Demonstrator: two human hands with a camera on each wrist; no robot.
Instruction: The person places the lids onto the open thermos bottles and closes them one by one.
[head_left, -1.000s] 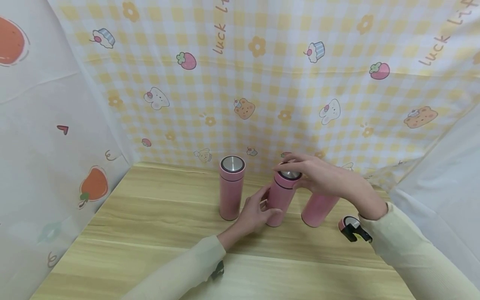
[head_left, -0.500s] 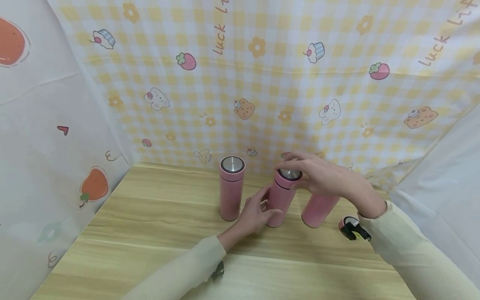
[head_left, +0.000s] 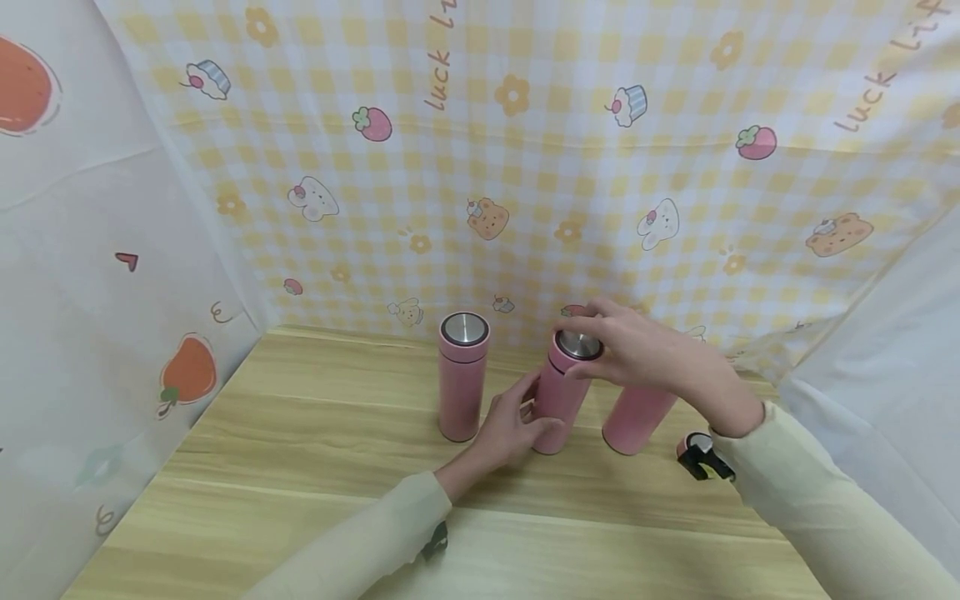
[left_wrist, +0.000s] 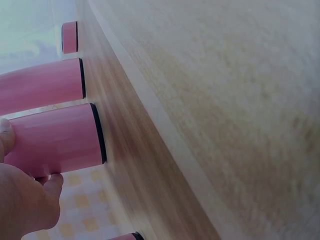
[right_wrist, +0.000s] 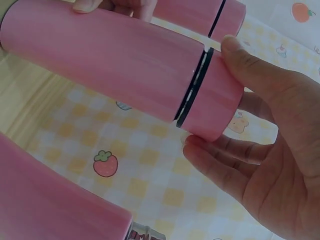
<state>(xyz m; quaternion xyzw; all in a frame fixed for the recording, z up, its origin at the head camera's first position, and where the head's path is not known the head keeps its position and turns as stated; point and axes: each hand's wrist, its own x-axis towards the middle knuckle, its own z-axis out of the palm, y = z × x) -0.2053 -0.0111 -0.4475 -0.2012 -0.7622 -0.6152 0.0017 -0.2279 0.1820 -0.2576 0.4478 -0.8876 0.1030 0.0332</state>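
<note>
Three pink thermos bottles stand in a row on the table. The middle thermos [head_left: 558,408] has my left hand [head_left: 513,429] gripping its lower body, thumb in front. My right hand [head_left: 637,342] holds its steel-topped lid [right_wrist: 215,95] between thumb and fingers. In the right wrist view a thin pale line shows between the body and the lid's black ring. To the left stands a thermos [head_left: 461,392] with its lid on. The right thermos [head_left: 637,421] is partly behind my right hand; the right wrist view shows its bare clear-looking neck [right_wrist: 146,233].
A loose pink lid [left_wrist: 70,37] lies on the wooden table [head_left: 315,433] at the right, partly covered in the head view by a black fitting [head_left: 701,464] at my right sleeve. A yellow checked cloth [head_left: 420,183] hangs close behind the bottles.
My right hand has turned slightly around the middle thermos's lid, its thumb shifting left across the front. My left hand keeps its grip, and the bottles stay where they were.
</note>
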